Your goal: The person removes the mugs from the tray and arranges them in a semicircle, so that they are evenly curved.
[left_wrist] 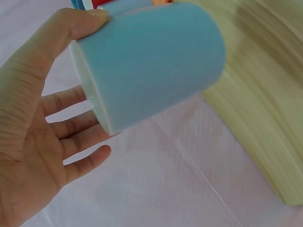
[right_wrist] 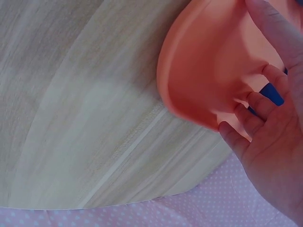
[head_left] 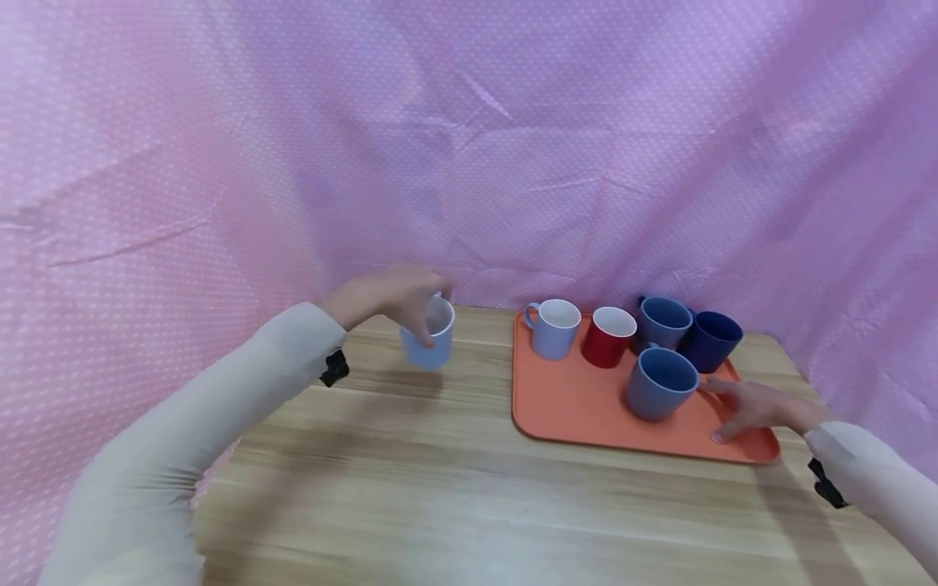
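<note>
My left hand [head_left: 410, 299] pinches a light blue mug [left_wrist: 156, 66] by its rim, thumb on one side and fingers on the other. The mug is left of the orange tray [head_left: 564, 407], seemingly just above the table. My right hand [head_left: 755, 405] is over the tray's right end with its fingers spread and nothing held. Its fingertips lie close beside a grey-blue mug [head_left: 658, 391]; whether they touch it I cannot tell. Behind that mug on the tray are a lavender mug [head_left: 554, 338], a red mug [head_left: 604, 350], another grey-blue mug [head_left: 655, 330] and a navy mug [head_left: 707, 348].
The wooden table [head_left: 469, 496] extends in front of and left of the tray. A pink dotted cloth [head_left: 469, 163] hangs behind the table and along both sides, close to the tray's back edge.
</note>
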`<state>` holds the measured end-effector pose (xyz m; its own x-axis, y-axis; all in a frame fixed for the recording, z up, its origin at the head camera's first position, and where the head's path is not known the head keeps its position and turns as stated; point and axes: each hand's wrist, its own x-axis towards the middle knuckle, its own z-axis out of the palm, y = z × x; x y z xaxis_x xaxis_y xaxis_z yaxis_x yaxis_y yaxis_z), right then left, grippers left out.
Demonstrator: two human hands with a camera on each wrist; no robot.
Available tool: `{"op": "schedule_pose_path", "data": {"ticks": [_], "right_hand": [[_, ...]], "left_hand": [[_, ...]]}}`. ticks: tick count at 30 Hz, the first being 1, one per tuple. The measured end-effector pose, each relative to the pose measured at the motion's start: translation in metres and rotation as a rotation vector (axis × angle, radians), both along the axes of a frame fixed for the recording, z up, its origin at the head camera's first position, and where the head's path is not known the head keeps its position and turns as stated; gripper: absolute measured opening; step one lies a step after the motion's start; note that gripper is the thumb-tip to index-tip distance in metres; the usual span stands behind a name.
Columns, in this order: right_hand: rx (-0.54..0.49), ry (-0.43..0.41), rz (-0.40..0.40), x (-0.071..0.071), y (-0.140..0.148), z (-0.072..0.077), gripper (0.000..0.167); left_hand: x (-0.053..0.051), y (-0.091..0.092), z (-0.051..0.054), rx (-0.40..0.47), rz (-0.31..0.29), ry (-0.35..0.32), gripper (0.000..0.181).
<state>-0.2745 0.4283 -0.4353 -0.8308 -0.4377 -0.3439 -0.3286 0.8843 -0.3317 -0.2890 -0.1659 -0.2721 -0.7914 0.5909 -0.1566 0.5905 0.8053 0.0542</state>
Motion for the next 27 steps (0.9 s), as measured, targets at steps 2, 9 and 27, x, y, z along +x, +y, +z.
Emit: {"op": "schedule_pose_path", "data": {"ticks": [2,9,27], "right_hand": [[-0.001,0.008,0.009,0.001,0.002,-0.002,0.099],[-0.021,0.029,0.030,0.002,0.005,-0.004,0.095],[-0.014,0.068,0.054,-0.003,0.003,-0.008,0.096]], "left_hand": [[-0.001,-0.012,0.001,0.004,0.046,-0.019,0.073],[-0.008,-0.048,-0.002,0.008,0.171,-0.032,0.069],[-0.040,-0.118,-0.043,0.087,0.407,-0.066,0.071]]}}
